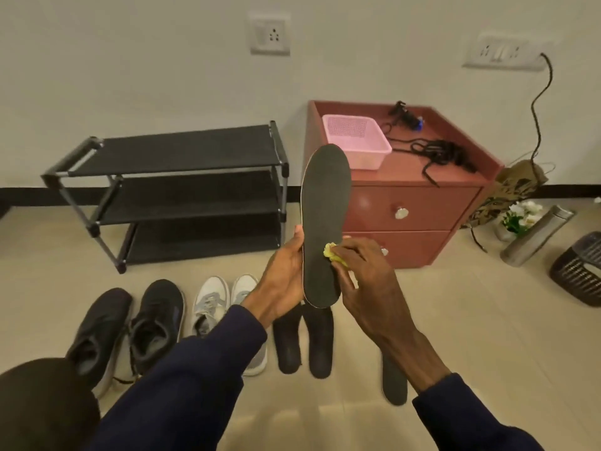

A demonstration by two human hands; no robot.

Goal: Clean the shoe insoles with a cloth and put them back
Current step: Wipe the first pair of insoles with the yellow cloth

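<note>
A left hand (286, 271) grips a dark insole (322, 222) upright by its edge while the right hand (367, 278) pinches a yellow cloth (333, 255) against its face, partly hiding a red cabinet (413, 203). On the floor below lie three more insoles (320, 340) beside white sneakers (211, 307) and black shoes (156, 323).

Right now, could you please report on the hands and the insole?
Left hand grips upright dark grey insole. Right hand presses crumpled yellow cloth against it. Three more dark insoles lie on the tiled floor; nothing blocking.
</note>
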